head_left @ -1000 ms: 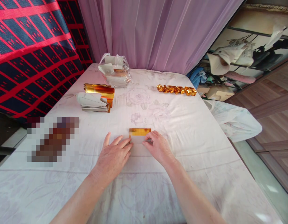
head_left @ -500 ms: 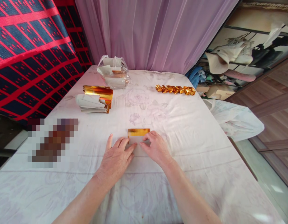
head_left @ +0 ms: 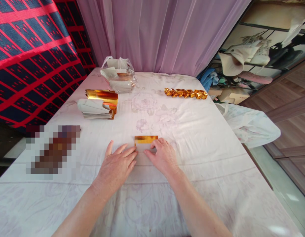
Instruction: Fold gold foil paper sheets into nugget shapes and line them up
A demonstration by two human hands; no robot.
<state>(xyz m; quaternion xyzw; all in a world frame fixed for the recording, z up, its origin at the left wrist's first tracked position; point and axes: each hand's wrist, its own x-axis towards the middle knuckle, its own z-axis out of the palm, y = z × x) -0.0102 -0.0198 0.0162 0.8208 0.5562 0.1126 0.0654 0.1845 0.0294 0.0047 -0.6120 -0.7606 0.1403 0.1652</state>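
Observation:
A small sheet of gold foil paper [head_left: 145,139] lies on the cloth-covered table in front of me. A gold band runs along its far edge, and its nearer part is pale. My left hand [head_left: 119,161] is open at the sheet's left side, fingers spread and low, with the fingertips touching its left edge. From the right, my right hand [head_left: 163,155] rests on the sheet. Its fingers are bent over the right end of the gold band, while the thumb lies apart from them on the pale part. Both hands cover some of the sheet.
A stack of gold-and-white paper [head_left: 95,108] stands at left, before a clear plastic bag [head_left: 120,77] of similar paper. A row of folded gold foil pieces [head_left: 185,93] lies at far right. A blurred patch [head_left: 55,149] hides something at left. A white bag [head_left: 253,126] hangs beside the table.
My left hand has drawn slightly left, away from the middle of the sheet. My right thumb has shifted a little left across the pale part. The view has moved slightly.

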